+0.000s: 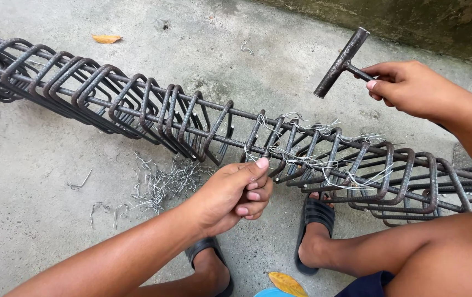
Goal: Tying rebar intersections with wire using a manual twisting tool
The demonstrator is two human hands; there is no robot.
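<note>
Steel cage (pixel 192 118) between hands, wire scraps (pixel 159 184) nearby

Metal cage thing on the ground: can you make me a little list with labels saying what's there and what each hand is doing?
Main thing: long rusty steel rebar cage of square rings, lying on grey concrete floor
Left hand: pinching thin silver tie wire at the cage
Right hand: holding dark metal T-shaped tool above the cage
Floor: pile of cut silver wire bits; dry yellow leaf
Feet: black rubber sandals
</note>
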